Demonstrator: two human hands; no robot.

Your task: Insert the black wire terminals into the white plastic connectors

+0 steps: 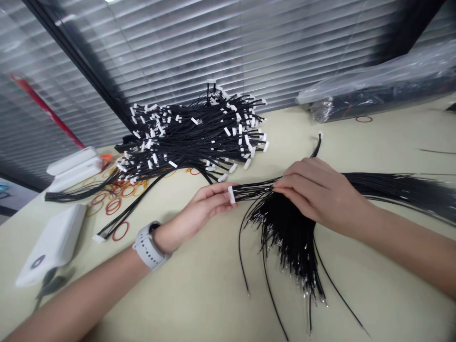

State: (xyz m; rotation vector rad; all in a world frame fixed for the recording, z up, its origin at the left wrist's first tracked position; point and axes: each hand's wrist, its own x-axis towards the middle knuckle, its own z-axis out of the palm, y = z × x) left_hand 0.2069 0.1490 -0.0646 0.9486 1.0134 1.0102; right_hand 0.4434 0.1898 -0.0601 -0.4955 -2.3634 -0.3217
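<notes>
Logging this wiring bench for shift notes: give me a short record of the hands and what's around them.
Left hand: holds white connector on black wires
Right hand: pinches black wire bundle with bare metal ends
Left wrist: white smartwatch
Nearby: heap of black wires with white connectors; red rubber bands; white plastic case

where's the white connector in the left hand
In the head view, the white connector sits at the fingertips of the left hand, at the end of black wires running to the right hand.
</notes>
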